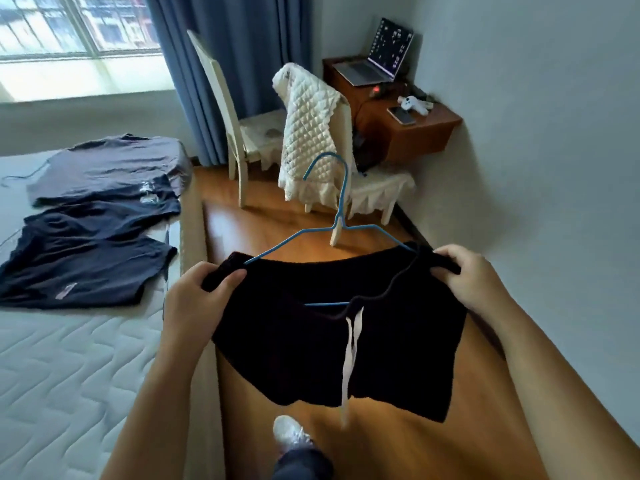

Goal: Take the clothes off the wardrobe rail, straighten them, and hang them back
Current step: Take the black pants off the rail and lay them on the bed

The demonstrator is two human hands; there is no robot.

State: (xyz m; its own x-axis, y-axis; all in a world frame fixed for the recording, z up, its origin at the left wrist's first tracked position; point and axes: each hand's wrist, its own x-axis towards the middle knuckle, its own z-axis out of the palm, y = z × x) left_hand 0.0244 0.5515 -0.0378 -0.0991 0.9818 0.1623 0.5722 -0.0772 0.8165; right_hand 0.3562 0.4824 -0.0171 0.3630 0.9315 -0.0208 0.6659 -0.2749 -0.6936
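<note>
- Bedroom, seen from the head camera: a wooden floor [242, 220] runs between a bed [69, 375] on the left and a pale wall on the right, with a window [69, 29] and a blue curtain [221, 64] at the far end.
- Black shorts [311, 341] hang in mid-air over the floor, close in front of the person and spread wide by the waistband.
- A blue wire hanger [341, 192] sits inside the waistband. Its two arms run into the ends of the band, its lower bar shows in the opening, and its hook rises up and away.
- A white drawstring [351, 341] dangles down the front of the shorts, past the hem.
- The left hand [194, 299] pinches the left end of the waistband, thumb on top.
- The right hand [467, 278] grips the right end, fingers curled over the cloth.
- Two dark shirts lie flat on the bed, one far [104, 171] and one nearer [79, 258], their edges overlapping.
- Two pale chairs stand beyond the shorts. The nearer one [346, 140] has a quilted white cover [308, 133] draped over its back.
- A wooden counter [422, 136] in the far right corner carries an open laptop [377, 60] and a phone [401, 116].
- A white shoe [291, 433] shows on the floor below the shorts.
</note>
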